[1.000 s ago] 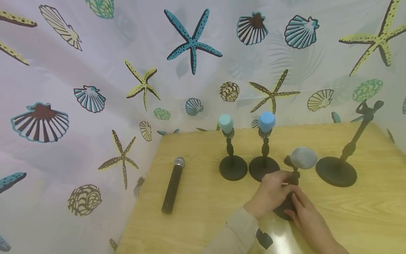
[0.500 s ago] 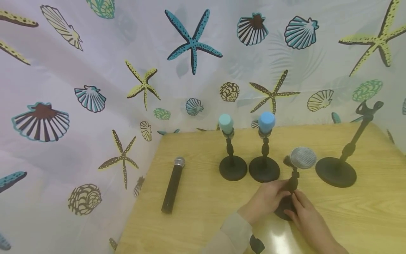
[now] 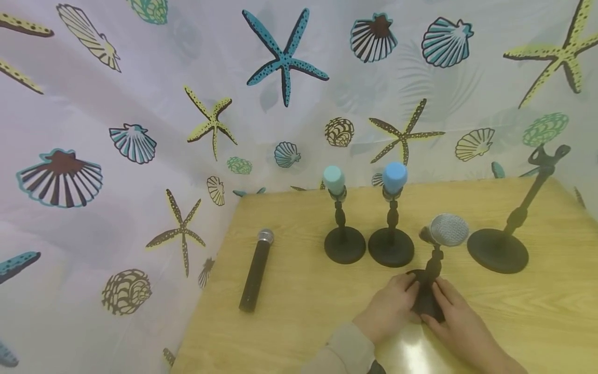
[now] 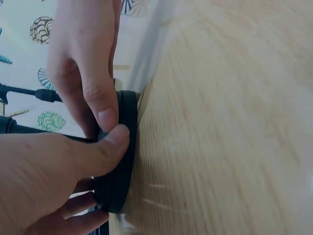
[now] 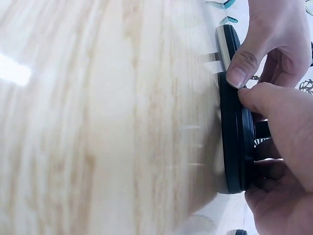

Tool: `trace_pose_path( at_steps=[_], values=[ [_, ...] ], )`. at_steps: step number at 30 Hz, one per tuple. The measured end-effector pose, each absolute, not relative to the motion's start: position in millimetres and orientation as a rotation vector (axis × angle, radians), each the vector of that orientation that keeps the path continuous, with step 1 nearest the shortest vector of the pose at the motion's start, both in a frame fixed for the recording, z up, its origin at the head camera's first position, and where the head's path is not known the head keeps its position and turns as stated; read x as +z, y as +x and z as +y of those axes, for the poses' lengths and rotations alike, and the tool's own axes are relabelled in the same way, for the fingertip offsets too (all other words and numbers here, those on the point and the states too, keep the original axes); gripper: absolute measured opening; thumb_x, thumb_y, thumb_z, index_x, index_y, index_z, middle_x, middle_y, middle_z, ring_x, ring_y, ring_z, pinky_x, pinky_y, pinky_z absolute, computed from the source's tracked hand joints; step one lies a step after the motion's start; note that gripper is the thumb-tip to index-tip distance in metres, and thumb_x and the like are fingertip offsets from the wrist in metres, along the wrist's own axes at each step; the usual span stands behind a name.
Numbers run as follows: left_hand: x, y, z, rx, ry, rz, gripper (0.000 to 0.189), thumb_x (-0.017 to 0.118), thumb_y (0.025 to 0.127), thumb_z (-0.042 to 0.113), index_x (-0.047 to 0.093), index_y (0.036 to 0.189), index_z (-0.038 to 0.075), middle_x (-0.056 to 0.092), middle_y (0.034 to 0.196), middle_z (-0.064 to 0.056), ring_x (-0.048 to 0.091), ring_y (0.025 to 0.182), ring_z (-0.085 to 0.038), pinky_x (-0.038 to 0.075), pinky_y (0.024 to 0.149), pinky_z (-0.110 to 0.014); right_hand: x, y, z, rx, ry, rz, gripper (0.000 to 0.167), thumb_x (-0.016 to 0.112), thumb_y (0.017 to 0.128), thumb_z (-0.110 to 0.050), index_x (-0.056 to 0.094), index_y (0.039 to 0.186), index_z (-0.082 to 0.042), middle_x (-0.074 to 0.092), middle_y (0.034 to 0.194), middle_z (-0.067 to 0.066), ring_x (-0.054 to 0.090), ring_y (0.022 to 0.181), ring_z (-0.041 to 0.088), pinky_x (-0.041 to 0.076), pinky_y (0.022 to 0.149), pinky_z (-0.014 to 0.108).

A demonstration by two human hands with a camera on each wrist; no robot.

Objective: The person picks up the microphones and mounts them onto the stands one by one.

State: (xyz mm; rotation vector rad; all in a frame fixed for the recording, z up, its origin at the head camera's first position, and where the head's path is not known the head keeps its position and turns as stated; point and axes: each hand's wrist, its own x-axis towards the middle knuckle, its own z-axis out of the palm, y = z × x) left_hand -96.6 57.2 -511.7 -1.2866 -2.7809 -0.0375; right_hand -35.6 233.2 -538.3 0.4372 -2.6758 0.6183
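A silver-headed microphone (image 3: 449,229) sits tilted in the clip of a short black desk stand (image 3: 434,265). Both hands are at the stand's round base: my left hand (image 3: 390,306) grips its left edge, my right hand (image 3: 460,319) its right front edge. In the left wrist view the left thumb (image 4: 117,134) lies on the base (image 4: 115,188), with fingers curled at the rim; the right thumb meets it close by. From the right wrist view, the base (image 5: 234,147) stands low on the wooden surface, held between thumbs and fingers.
Behind stand two black stands carrying a teal-ended microphone (image 3: 334,179) and a blue-ended microphone (image 3: 395,176). A taller stand (image 3: 498,250) with a bare clip is at the right. A black handheld microphone (image 3: 255,275) lies left on the table (image 3: 299,306). A patterned curtain (image 3: 154,88) borders the table.
My left hand has slid down from the stand's stem to the left edge of its base. The right hand stays at the base, and the microphone keeps its place.
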Motion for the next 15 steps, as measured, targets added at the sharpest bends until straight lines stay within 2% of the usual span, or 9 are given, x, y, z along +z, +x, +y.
trace_pose_path(
  at_steps=[2, 4, 6, 7, 9, 11, 15],
  values=[
    [-508.9, -94.2, 59.5, 0.033, -1.27, -2.776, 0.075, 0.07, 0.084, 0.054, 0.051, 0.143, 0.011, 0.048, 0.149, -0.004, 0.046, 0.138, -0.017, 0.046, 0.107, -0.018, -539.4, -36.0, 234.4, 0.612, 0.447, -2.664, 0.077, 0.088, 0.069, -0.015, 0.052, 0.126, 0.021, 0.045, 0.138, 0.037, 0.052, 0.118, 0.054, 0.05, 0.088, 0.061],
    [-506.0, -92.4, 61.7, 0.086, -1.251, -2.781, 0.075, 0.069, 0.083, 0.054, 0.051, 0.143, 0.013, 0.048, 0.149, -0.003, 0.046, 0.138, -0.016, 0.044, 0.108, -0.017, -539.6, -35.7, 234.9, 0.613, 0.451, -2.653, 0.077, 0.087, 0.07, -0.017, 0.052, 0.127, 0.021, 0.045, 0.139, 0.036, 0.052, 0.119, 0.053, 0.047, 0.097, 0.056],
    [-503.8, -91.0, 63.7, 0.135, -1.236, -2.789, 0.075, 0.067, 0.082, 0.054, 0.051, 0.143, 0.014, 0.048, 0.149, -0.001, 0.045, 0.138, -0.015, 0.043, 0.109, -0.017, -540.3, -35.6, 235.5, 0.617, 0.463, -2.637, 0.076, 0.086, 0.072, -0.018, 0.052, 0.128, 0.02, 0.044, 0.14, 0.035, 0.052, 0.119, 0.053, 0.036, 0.115, 0.039],
    [-503.4, -90.5, 64.6, 0.153, -1.232, -2.792, 0.075, 0.066, 0.082, 0.054, 0.051, 0.143, 0.014, 0.048, 0.149, -0.001, 0.045, 0.139, -0.015, 0.042, 0.109, -0.017, -541.0, -35.3, 235.8, 0.617, 0.472, -2.629, 0.075, 0.085, 0.074, -0.02, 0.051, 0.128, 0.02, 0.044, 0.14, 0.035, 0.051, 0.12, 0.053, 0.026, 0.12, 0.03],
    [-502.7, -89.7, 66.0, 0.19, -1.224, -2.795, 0.074, 0.064, 0.083, 0.054, 0.051, 0.144, 0.016, 0.048, 0.15, 0.001, 0.044, 0.139, -0.014, 0.042, 0.11, -0.016, -541.1, -34.6, 236.3, 0.618, 0.491, -2.61, 0.074, 0.084, 0.076, -0.021, 0.051, 0.128, 0.021, 0.044, 0.14, 0.036, 0.051, 0.12, 0.053, 0.006, 0.119, 0.012],
    [-503.2, -89.1, 66.9, 0.235, -1.223, -2.786, 0.073, 0.062, 0.082, 0.055, 0.051, 0.144, 0.017, 0.048, 0.15, 0.002, 0.044, 0.139, -0.013, 0.04, 0.111, -0.016, -541.4, -34.3, 236.5, 0.612, 0.511, -2.593, 0.073, 0.082, 0.078, -0.022, 0.051, 0.127, 0.022, 0.044, 0.139, 0.037, 0.051, 0.119, 0.054, -0.003, 0.112, 0.002],
    [-505.0, -88.3, 68.5, 0.349, -1.244, -2.731, 0.073, 0.061, 0.083, 0.056, 0.051, 0.144, 0.016, 0.049, 0.149, 0.001, 0.043, 0.141, -0.013, 0.034, 0.117, -0.019, -541.6, -33.8, 236.5, 0.611, 0.523, -2.586, 0.072, 0.08, 0.08, -0.022, 0.051, 0.127, 0.023, 0.043, 0.139, 0.039, 0.05, 0.12, 0.055, -0.004, 0.112, 0.002]
  ],
)
